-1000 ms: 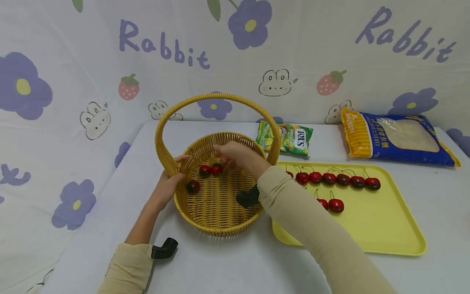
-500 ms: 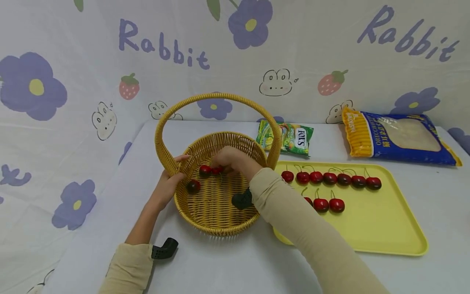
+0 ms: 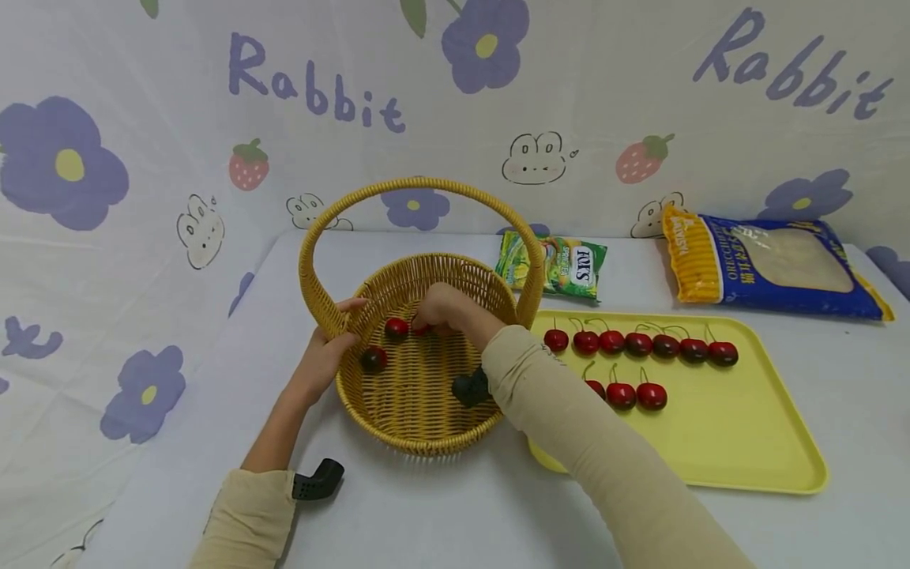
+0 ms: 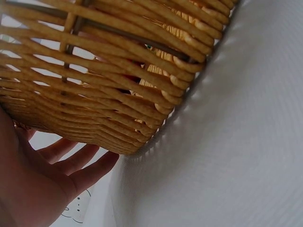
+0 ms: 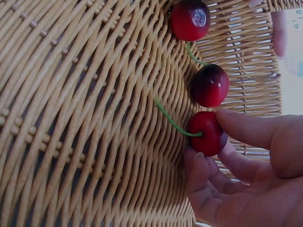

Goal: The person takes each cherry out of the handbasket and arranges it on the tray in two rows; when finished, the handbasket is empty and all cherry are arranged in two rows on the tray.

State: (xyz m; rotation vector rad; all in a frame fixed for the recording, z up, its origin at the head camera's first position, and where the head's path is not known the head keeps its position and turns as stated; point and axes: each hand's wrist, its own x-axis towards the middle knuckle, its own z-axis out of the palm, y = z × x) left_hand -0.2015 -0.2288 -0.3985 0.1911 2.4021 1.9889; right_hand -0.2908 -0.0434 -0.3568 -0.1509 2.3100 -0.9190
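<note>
A round wicker basket (image 3: 425,447) with a tall arched handle stands at the middle of the table. My left hand (image 3: 323,362) grips its left rim near the foot of the handle; in the left wrist view, the fingers lie against the woven outer wall. Inside the basket my right hand (image 3: 448,308) pinches a red cherry (image 5: 206,130) with a green stem between thumb and fingers. The right wrist view shows it next to another dark red cherry (image 5: 210,86), with a third cherry (image 5: 190,20) farther along. My right hand mostly covers the pinched cherry in the head view.
Right of the basket lies a yellow tray (image 3: 739,442) bearing a row of several cherries (image 3: 637,344) and a shorter row (image 3: 652,396), partly behind my right sleeve. Behind are a green snack bag (image 3: 562,265) and a blue pasta bag (image 3: 778,265).
My right hand has lowered onto the cherry in the basket and now pinches it. The right forearm shifted slightly left, uncovering more of the tray's cherries. The left hand keeps its place.
</note>
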